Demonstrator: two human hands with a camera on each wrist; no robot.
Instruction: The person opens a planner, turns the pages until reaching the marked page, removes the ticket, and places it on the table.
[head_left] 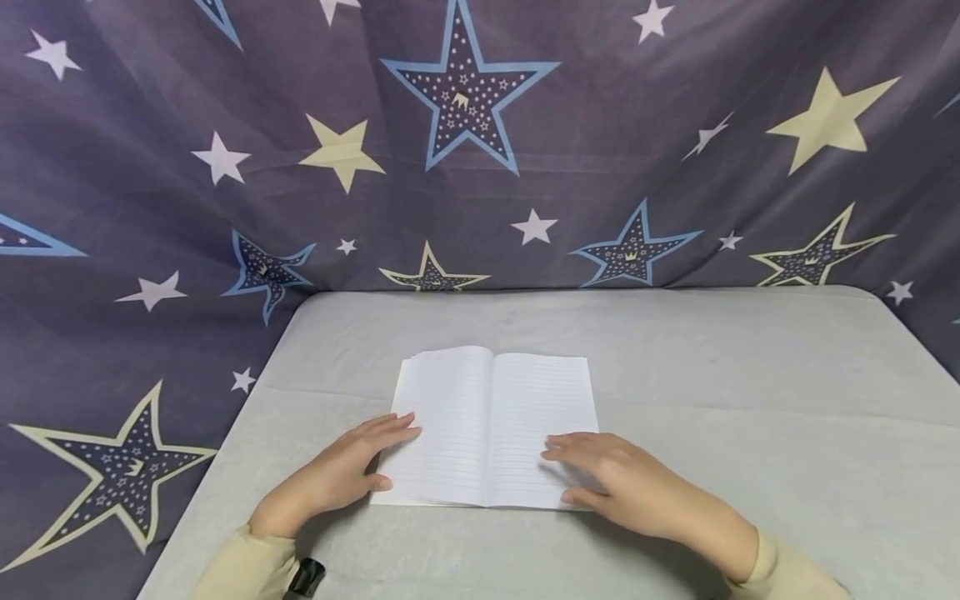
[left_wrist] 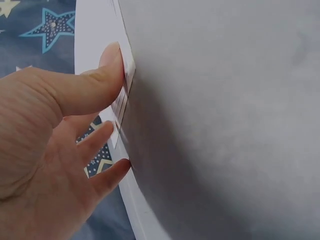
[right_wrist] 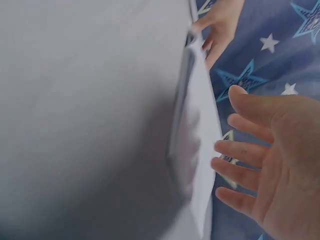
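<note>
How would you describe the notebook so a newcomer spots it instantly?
Find the light grey table against the dark star-printed fabric. On it lies an open notebook, left hand touching its left side, right hand over its right page. Its white, faintly ruled pages set it apart from the plain grey table and patterned fabric.

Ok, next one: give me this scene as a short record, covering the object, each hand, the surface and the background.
object: lined notebook, lying open, no writing visible
left hand: touches the left page near its outer edge
right hand: hovers over the right page, fingers spread and relaxed
surface: pale grey table
background: dark cloth printed with stars
sleeves: light beige, both arms
</note>
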